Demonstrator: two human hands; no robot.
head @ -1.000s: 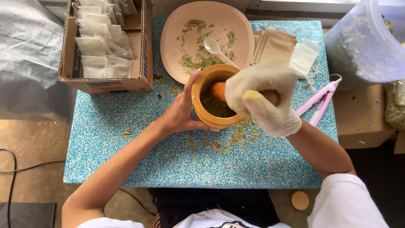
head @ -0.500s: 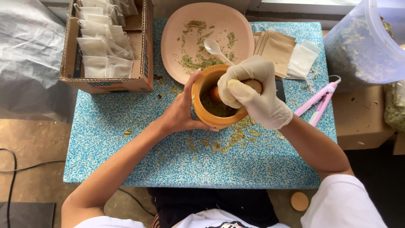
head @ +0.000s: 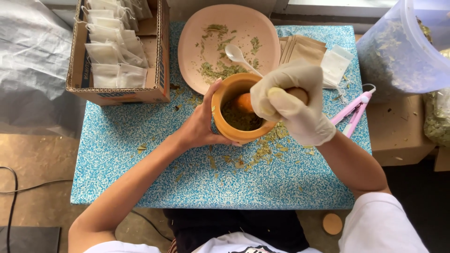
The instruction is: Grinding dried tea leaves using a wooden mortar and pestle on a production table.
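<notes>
A wooden mortar (head: 224,122) stands on the blue speckled board (head: 140,173), with crushed green leaves inside. My left hand (head: 200,121), bare, wraps the mortar's left side. In a pale glove, my right hand (head: 293,103) grips a wooden pestle (head: 243,101) whose end is down in the leaves. Bits of dried leaf (head: 262,151) lie scattered on the board in front of the mortar.
A pink plate (head: 262,33) with leaves and a white spoon (head: 236,54) sits behind. A cardboard box (head: 161,56) of white sachets is at the back left. Brown and white sachets (head: 309,51), a pink sealer tool (head: 351,110) and a clear tub of leaves (head: 398,51) are to the right.
My right hand swung the pestle: it went in over the bowl half a second ago, then back out to the right and up. The left hand stays on the mortar.
</notes>
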